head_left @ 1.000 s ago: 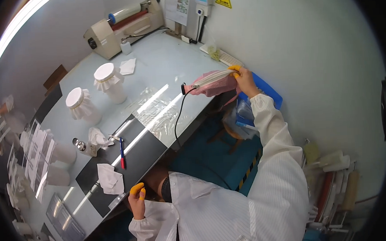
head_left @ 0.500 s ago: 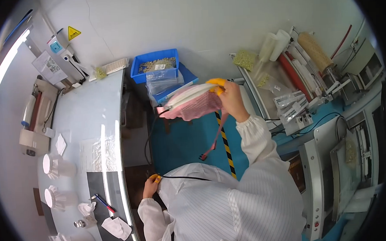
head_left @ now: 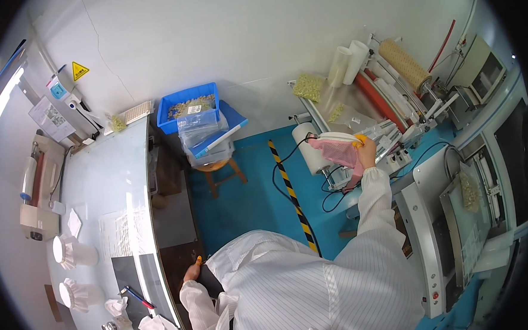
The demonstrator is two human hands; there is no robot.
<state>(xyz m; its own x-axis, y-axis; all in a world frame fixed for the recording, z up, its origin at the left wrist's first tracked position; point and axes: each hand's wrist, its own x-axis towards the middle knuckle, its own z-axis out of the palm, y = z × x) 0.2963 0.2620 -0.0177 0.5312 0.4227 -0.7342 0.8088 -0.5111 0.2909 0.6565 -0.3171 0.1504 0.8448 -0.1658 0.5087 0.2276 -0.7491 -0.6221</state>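
Observation:
My right hand (head_left: 366, 150), with orange finger covers, grips a pink mesh pouch (head_left: 337, 151) by its pale zipped edge. It is stretched out to the right, over the floor beside the machine bench. A black cord (head_left: 281, 182) comes from the pouch's left end and trails down across the floor. The pouch's lower part hangs in folds. My left hand (head_left: 192, 270) is low beside the left table (head_left: 105, 184). An orange-covered fingertip points up, and nothing shows in its grasp. Some of its fingers are hidden.
A wooden stool (head_left: 217, 170) bears plastic bags, a blue folder (head_left: 226, 134) and a blue bin (head_left: 163, 115) of small pieces. At right stand a roller machine (head_left: 372, 90) and a metal-framed machine (head_left: 430, 240). Yellow-black tape (head_left: 289, 193) crosses the blue floor.
My right hand has carried the pouch right and slightly down, toward the machine bench. My left hand has let go of the black cord and dropped a little lower. The view has shifted right.

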